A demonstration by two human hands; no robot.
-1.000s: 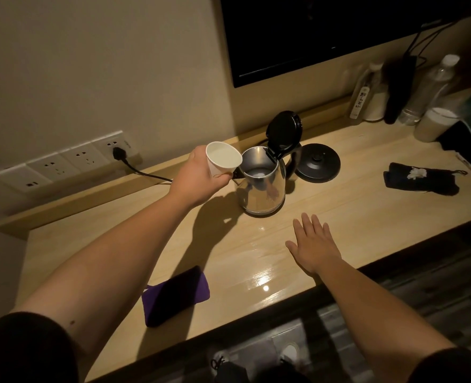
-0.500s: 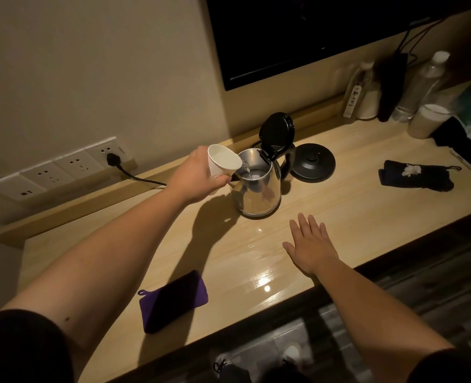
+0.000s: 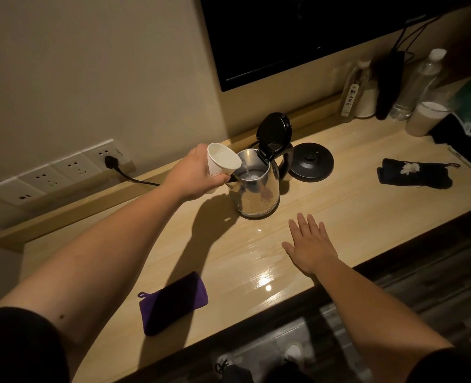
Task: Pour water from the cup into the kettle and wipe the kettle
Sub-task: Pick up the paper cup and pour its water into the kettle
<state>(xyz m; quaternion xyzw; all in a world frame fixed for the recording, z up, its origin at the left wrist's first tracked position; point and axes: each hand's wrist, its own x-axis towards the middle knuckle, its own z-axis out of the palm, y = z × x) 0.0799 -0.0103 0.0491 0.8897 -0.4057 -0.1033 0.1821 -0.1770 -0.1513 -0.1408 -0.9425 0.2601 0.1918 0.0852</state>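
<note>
My left hand [image 3: 194, 175] grips a white paper cup [image 3: 221, 161], tilted to the right over the mouth of a steel kettle [image 3: 256, 189]. A thin stream of water runs from the cup's lip into the kettle. The kettle's black lid [image 3: 274, 131] stands hinged open at the back. My right hand [image 3: 309, 244] lies flat on the wooden counter in front of the kettle, fingers spread, holding nothing. A purple cloth [image 3: 173, 302] lies near the counter's front edge, below my left forearm.
The kettle's black base [image 3: 311, 161] sits just right of it. A black folded item [image 3: 415, 174] lies farther right. Bottles [image 3: 361, 87] and a white cup [image 3: 426, 117] stand at the back right. A wall socket strip [image 3: 54, 172] with one plug is at left.
The cup has tipped further toward the kettle and water now streams from it. My right hand has stayed flat on the counter.
</note>
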